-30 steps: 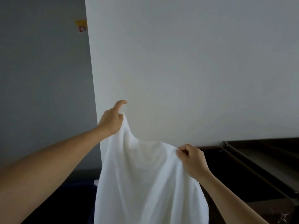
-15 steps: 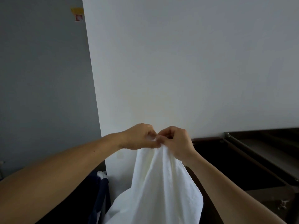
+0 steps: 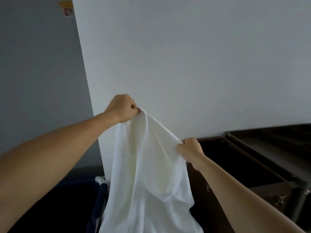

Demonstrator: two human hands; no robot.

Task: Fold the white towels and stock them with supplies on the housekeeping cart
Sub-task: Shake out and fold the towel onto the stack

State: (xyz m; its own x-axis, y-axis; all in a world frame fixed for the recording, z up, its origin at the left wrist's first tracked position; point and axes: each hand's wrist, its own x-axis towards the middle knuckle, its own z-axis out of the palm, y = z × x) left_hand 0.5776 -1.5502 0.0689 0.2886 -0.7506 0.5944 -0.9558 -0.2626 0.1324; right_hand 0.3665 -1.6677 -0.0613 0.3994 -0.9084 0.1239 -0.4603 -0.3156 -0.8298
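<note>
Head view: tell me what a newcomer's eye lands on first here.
A large white cloth towel hangs in the middle, stretched between two hands: the left hand pinches it high up, and the right hand grips it lower, to the right. Behind it spreads a plain pale wall, and a dark brown cart with a grey metal frame sits at the right edge.

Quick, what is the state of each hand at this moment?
Left hand: closed, pinching the top edge of the white towel.
Right hand: closed, gripping the same towel edge, lower than the left.
</note>
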